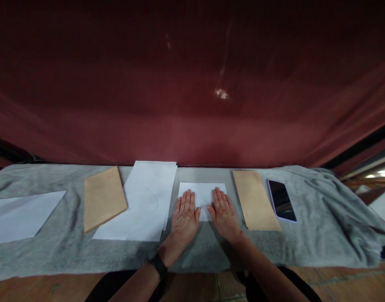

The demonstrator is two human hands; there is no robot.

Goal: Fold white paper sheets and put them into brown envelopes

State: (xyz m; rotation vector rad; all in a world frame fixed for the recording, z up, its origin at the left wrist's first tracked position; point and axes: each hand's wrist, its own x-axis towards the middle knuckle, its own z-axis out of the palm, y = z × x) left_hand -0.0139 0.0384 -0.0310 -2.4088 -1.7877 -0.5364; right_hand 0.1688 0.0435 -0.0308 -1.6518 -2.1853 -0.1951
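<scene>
My left hand [184, 218] and my right hand [223, 214] lie flat, palms down, side by side on a small folded white sheet of paper [203, 193]. The fingers of both hands are stretched out and pressed on the paper, holding nothing. The paper rests on a table covered with a grey cloth [60, 251]. A dark band sits on my left wrist [159, 264].
A stack of white sheets [145, 201] lies left of my hands, with a brown envelope [102, 197] beside it and another white sheet [19, 214] at far left. On the right lie a second brown envelope [253, 199] and a dark phone [281, 200]. A dark red curtain hangs behind.
</scene>
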